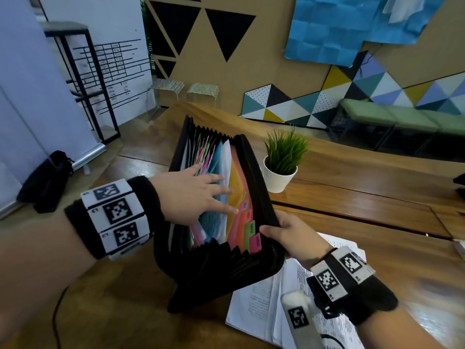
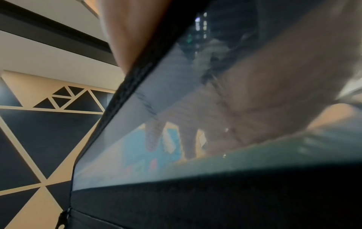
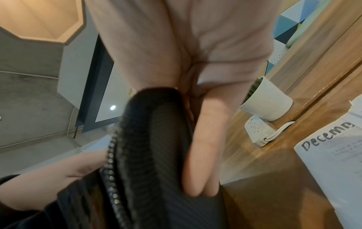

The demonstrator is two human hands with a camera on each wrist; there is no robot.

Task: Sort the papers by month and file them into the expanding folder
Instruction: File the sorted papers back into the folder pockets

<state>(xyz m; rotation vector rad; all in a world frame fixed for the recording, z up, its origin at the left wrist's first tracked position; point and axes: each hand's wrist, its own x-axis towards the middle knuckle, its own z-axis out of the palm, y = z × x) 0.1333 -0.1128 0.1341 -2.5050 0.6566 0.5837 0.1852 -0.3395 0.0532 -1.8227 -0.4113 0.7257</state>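
A black expanding folder (image 1: 254,172) stands open on the wooden table, showing coloured dividers and labelled tabs (image 1: 251,235). My left hand (image 1: 216,195) reaches into it with fingers spread straight, pressing the blue and white dividers away from the yellow one. In the left wrist view those fingers (image 2: 188,139) show through a translucent divider. My right hand (image 1: 281,233) grips the folder's right wall near its front corner, thumb over the rim. The right wrist view has its fingers (image 3: 203,147) lying along the folder's ribbed outer wall (image 3: 152,155). Loose printed papers (image 1: 261,298) lie under my right wrist; one is headed "Decem…" (image 3: 331,155).
A small green plant in a white pot (image 1: 279,175) stands just right of the folder, with a white power strip (image 3: 258,130) beside it. The table (image 1: 364,192) stretches off to the right. A black bag (image 1: 45,180) sits on the floor at left.
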